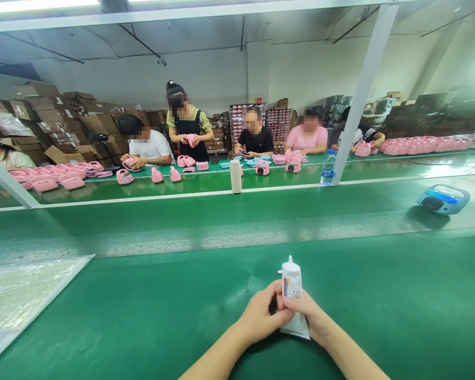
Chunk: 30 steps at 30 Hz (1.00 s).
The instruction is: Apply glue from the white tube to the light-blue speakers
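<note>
A white glue tube (292, 278) stands nearly upright over the green tabletop, its thin nozzle pointing up. Printed on its front are a coloured patch and dark lettering. My right hand (311, 314) is closed around the tube from the right, thumb across the front. From the left, my left hand (263, 314) is closed on it too, with the thumb against the lower part and some fingers hidden behind. The flattened bottom end shows below both hands.
A clear plastic sheet (27, 295) lies at the left. Beyond the tabletop runs a green belt (174, 216), carrying a blue camera-shaped case (443, 200) at the right. A beige bottle (236, 177) and water bottle (328, 168) stand farther back, before several co-workers handling pink cases (72, 181).
</note>
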Motion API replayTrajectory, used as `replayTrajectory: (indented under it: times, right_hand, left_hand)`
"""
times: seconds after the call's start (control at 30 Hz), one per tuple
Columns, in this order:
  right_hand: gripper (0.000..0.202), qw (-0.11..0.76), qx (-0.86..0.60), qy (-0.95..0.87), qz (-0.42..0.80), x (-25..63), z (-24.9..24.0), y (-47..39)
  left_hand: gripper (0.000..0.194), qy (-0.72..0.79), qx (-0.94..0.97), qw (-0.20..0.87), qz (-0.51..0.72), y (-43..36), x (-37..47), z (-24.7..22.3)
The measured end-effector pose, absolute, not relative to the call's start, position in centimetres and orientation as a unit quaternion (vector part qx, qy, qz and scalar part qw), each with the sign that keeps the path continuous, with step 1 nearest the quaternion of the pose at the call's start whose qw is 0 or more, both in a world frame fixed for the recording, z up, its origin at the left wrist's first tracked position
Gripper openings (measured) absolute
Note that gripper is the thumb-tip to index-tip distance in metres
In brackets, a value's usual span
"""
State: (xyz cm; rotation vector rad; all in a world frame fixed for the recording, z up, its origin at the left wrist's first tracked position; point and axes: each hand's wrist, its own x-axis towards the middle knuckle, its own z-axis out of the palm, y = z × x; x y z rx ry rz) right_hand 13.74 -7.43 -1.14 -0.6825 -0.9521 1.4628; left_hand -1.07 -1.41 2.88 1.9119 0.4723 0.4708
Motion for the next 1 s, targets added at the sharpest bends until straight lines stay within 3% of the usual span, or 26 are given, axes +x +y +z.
replayTrajectory:
  times: [1.0]
  right_hand:
    - [0.027, 0.592, -0.286, -0.409, 0.633, 13.79, -1.17, -7.46]
  left_hand:
    - [0.048, 0.203, 0.803, 0.525, 0.193, -1.37, -0.98, 3.12]
